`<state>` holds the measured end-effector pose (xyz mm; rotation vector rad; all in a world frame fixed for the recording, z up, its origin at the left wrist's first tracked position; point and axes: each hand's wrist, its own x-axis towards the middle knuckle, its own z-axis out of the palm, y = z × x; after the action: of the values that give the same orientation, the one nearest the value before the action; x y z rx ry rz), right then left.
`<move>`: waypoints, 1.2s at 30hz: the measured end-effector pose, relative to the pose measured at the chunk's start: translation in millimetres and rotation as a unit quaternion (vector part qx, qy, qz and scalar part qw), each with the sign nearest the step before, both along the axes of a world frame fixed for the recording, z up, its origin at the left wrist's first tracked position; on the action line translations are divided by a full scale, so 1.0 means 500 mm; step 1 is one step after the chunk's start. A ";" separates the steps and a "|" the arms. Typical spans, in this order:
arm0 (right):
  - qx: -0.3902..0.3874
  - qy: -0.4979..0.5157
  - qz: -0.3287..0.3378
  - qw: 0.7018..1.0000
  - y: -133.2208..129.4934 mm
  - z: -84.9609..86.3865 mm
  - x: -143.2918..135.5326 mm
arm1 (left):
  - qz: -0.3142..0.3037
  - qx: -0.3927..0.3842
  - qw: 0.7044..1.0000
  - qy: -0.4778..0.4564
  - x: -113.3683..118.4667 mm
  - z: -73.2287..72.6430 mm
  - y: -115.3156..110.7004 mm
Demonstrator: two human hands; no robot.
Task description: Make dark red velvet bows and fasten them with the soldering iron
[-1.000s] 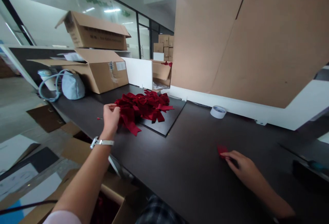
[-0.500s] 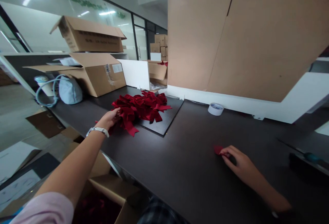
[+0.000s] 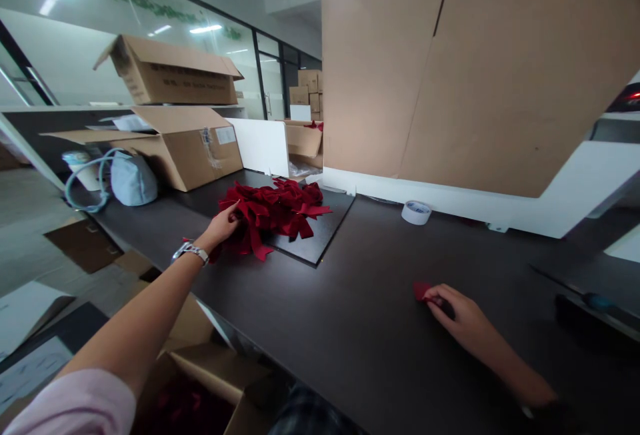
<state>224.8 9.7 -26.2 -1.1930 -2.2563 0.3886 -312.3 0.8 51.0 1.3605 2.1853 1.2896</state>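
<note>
A heap of dark red ribbon bows (image 3: 277, 210) lies on a black board (image 3: 320, 242) on the dark table (image 3: 360, 328). My left hand (image 3: 223, 224), with a watch on the wrist, reaches into the near left edge of the heap, fingers among the bows. Whether it grips one cannot be made out. My right hand (image 3: 457, 313) rests flat on the table at the right, fingertips pressing on a small red piece (image 3: 421, 290).
A roll of white tape (image 3: 415, 211) sits near the white partition. Cardboard boxes (image 3: 185, 142) and a pale blue bag (image 3: 131, 180) stand at the back left. Large cardboard sheets (image 3: 475, 68) lean at the back. An open box (image 3: 210, 388) is below the table edge.
My left hand has dropped from a raised, closed pose beside the heap and reached forward into the bows. My right hand stays on the red piece.
</note>
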 end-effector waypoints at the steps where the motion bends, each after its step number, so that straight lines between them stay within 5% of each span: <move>1: 0.000 0.002 0.000 1.000 -0.001 0.002 -0.002 | -0.003 -0.007 0.999 0.032 -0.002 0.000 0.004; 9: -0.007 0.001 0.002 1.000 -0.002 0.005 -0.004 | -0.036 -0.061 0.972 0.224 0.018 0.022 -0.013; 15: -0.001 -0.006 0.007 1.000 -0.001 0.003 -0.002 | -0.041 -0.067 0.960 0.269 0.034 0.028 -0.028; 31: -0.001 -0.005 0.016 1.000 -0.007 0.009 -0.006 | -0.123 0.073 0.990 0.001 0.105 0.101 0.057; 36: -0.001 -0.004 0.018 1.000 -0.008 0.008 -0.005 | -0.120 0.079 0.990 -0.002 0.101 0.112 0.070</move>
<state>222.2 5.7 -22.4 -1.1574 -2.2873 0.4020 -261.7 35.7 106.9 1.6206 1.8806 1.3926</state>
